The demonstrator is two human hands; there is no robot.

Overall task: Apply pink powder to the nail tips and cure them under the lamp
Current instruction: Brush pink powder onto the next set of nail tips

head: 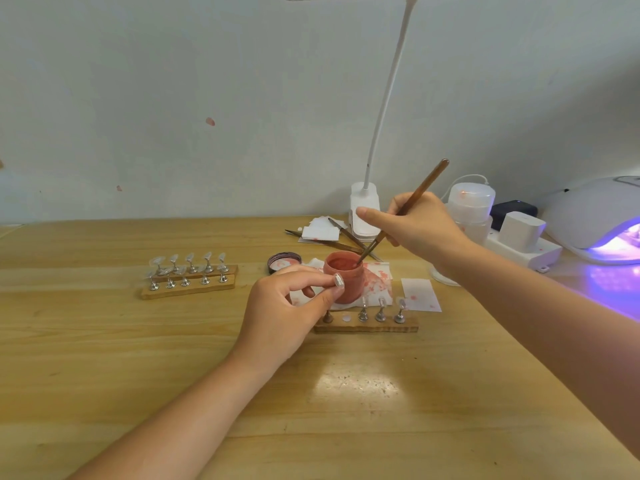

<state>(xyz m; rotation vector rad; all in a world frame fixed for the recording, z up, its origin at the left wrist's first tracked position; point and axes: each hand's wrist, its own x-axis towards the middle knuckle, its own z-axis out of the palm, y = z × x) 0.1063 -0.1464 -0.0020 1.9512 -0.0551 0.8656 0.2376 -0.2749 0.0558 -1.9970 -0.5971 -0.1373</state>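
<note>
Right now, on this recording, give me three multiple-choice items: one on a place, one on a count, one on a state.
1. Where is the brush tip?
A. in the pink powder jar
B. on the jar lid
C. under the curing lamp

2. How many metal stands are on the near wooden strip?
A. one
B. three
C. five

3. The curing lamp is:
A. lit violet
B. dark
C. covered

Key: 1 A, bristles dip past the rim; 2 B, three stand at its right end; 3 A, violet glow spills onto the table.
</note>
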